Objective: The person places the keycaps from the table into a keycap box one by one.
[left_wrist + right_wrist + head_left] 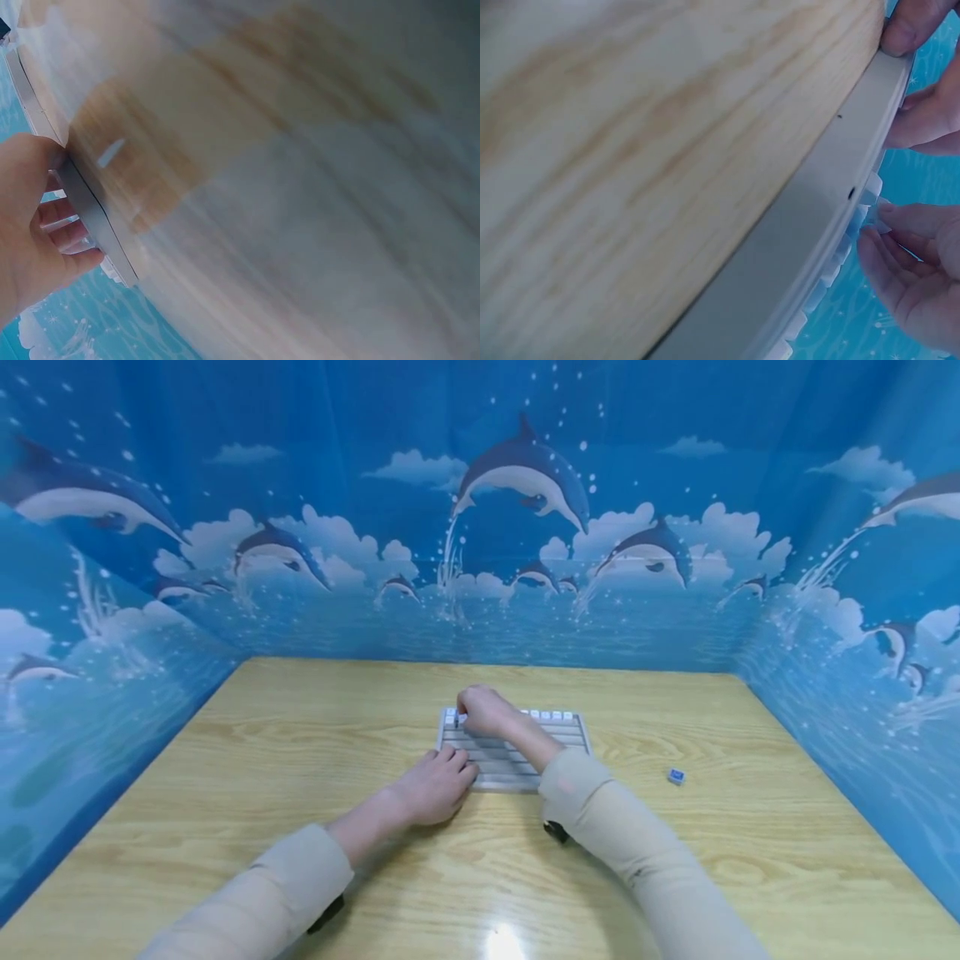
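Note:
A pale grey slatted tray (510, 768) lies on the table, with a row of small white blocks (557, 716) along its back edge. My left hand (442, 781) grips the tray's front left part; in the left wrist view the thumb presses the side wall (90, 214) while the fingers reach over onto the slats. Bent over the back left corner, my right hand (487, 712) pinches a small pale block (874, 216) between thumb and fingertips, right at the row of blocks. The fingers partly hide that block.
A single small blue-and-white block (677, 776) lies on the wooden table (300, 727), to the right of the tray. A blue dolphin-print curtain (480, 627) encloses the table at the back and both sides.

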Demonstrator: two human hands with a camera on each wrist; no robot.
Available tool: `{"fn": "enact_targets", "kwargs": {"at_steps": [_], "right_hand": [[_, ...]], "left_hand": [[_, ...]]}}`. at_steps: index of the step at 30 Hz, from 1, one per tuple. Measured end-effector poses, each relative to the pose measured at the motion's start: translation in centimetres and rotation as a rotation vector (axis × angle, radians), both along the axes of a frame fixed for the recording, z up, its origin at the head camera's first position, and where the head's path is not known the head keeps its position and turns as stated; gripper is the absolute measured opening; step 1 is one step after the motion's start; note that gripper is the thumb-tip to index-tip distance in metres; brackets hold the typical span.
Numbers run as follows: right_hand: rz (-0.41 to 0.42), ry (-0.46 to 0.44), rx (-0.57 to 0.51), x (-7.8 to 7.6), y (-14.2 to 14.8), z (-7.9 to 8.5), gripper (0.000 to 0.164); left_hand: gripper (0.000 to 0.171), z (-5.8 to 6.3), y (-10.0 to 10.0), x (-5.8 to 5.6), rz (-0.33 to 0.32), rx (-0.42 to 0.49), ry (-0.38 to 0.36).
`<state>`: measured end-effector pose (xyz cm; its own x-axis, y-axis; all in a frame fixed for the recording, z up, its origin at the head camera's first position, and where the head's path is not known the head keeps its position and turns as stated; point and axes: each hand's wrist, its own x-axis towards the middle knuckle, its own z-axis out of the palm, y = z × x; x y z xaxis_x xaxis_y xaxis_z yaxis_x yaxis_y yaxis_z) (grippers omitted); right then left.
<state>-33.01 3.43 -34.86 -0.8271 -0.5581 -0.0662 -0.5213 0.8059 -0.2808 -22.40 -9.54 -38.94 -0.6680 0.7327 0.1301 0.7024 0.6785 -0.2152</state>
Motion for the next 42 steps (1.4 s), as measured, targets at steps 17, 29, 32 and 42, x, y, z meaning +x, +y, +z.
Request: {"fn": "enact_targets", "kwargs": {"at_steps": [17,29,32,42], "right_hand": [[-0.031,0.065,0.145,-0.4,-0.8,-0.9,0.013],[-0.015,0.059,0.140,-0.5,-1.4,-0.7,0.012],[-0.015,0.050,0.131,-0.5,-1.4,-0.7,0.011],[-0.021,0.035,0.134,-0.4,-1.3,-0.5,0.012]], "left_hand": [[0.022,-0.2,0.2,0.0,0.021,-0.016,-0.048],[0.023,-0.2,-0.1,-0.1,0.015,-0.030,0.002],[0.023,-0.1,-0.1,-0.1,0.017,-0.029,-0.008],[0.026,0.1,0.0,-0.1,0.039,-0.040,-0.058]]}}
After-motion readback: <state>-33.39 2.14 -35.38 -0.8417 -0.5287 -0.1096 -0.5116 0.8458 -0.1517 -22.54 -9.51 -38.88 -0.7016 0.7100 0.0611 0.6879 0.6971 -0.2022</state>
